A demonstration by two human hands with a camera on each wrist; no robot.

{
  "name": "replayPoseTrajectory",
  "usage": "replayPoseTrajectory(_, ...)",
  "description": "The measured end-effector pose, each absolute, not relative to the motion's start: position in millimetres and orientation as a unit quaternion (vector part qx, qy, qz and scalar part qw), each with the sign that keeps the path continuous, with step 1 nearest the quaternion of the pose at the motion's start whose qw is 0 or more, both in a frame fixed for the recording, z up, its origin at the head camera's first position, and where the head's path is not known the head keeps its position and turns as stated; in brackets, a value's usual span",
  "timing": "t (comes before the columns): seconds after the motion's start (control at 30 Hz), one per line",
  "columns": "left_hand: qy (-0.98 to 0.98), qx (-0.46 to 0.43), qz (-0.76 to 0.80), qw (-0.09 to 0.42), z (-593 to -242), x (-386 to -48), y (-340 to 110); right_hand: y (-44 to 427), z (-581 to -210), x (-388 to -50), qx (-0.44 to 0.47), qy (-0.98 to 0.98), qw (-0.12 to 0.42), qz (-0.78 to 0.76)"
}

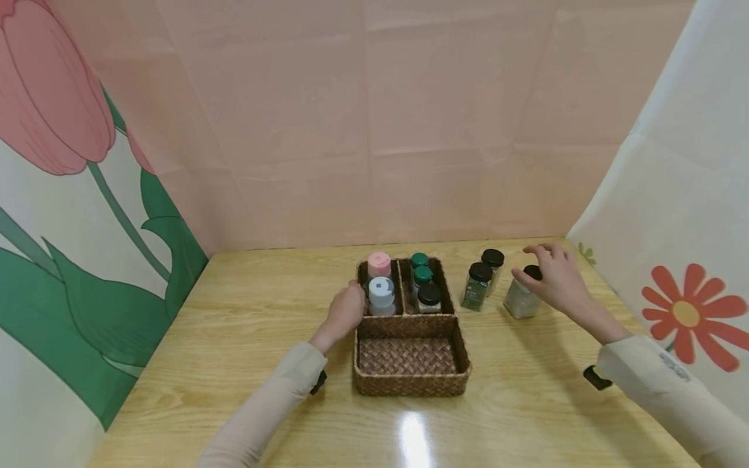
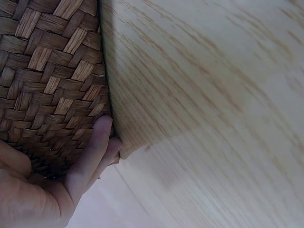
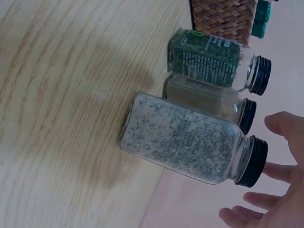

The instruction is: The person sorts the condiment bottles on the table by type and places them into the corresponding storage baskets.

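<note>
Woven basket (image 1: 411,385), brown, in three compartments: placed upright on the wood-grained table (image 1: 263,312). In its rear left compartment were held a pink-capped bottle (image 1: 379,263) and, nearer the front, a white-capped bottle (image 1: 381,292). In its rear right compartment were lined up two green-lidded jars (image 1: 422,274) and, foremost, a small black-lidded jar (image 1: 429,294). In the wide front compartment the plaited base was exposed.

Herb jar (image 1: 476,292), clear, black lid, printed label, green contents: stood upright on the table, to the right of the basket. Second jar (image 3: 204,97), clear, black lid: stood just behind it, partly hidden. Flake jar (image 1: 521,302), clear, black lid, whitish contents flecked with grey-blue: stood upright, farthest right of the three.

Hands, two, bare. Left hand (image 1: 346,307): laid at the basket's left side, its fingers set against the outer wall near the rear corner; whether the wall was gripped could not be told. Right hand (image 1: 556,276): held wide open about the flake jar's lid, thumb and fingers spread, with nothing grasped; contact with the lid could not be made out.

Backdrop (image 1: 351,130), pink, creased: hung behind the table.
</note>
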State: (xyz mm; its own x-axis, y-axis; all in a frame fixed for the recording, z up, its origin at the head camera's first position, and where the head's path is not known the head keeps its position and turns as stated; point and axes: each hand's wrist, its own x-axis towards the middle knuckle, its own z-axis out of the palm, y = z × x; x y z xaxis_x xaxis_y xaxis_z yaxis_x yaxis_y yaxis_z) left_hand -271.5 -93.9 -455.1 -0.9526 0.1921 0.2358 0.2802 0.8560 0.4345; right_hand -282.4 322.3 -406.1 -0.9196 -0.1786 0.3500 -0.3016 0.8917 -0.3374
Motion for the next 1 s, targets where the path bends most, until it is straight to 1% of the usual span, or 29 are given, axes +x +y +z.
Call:
replayPoseTrajectory(0.2, -0.959, -0.122, -0.238, 0.092, -455.6, -271.6, -94.3, 324.4, -411.1, -283.8, 0.114, -0.967, 0.116, 0.197)
replayPoseTrajectory(0.47, -0.955, -0.124, -0.248, 0.109, -454.8, -270.7, -93.5, 329.8, -414.1, -287.0, 0.105, -0.974, 0.066, 0.192)
replayPoseTrajectory(0.63, -0.954, -0.124, -0.253, 0.107, -453.3, -270.1, -93.9, 332.0, -418.2, -288.9, 0.098, -0.978, 0.038, 0.18)
replayPoseTrajectory(0.77, -0.953, -0.133, -0.251, 0.103, -452.5, -269.6, -94.1, 334.5, -422.8, -288.5, 0.109, -0.977, 0.029, 0.183)
replayPoseTrajectory(1.0, -0.956, -0.135, -0.238, 0.106, -452.4, -268.9, -94.0, 334.3, -424.4, -286.6, 0.128, -0.975, 0.039, 0.179)
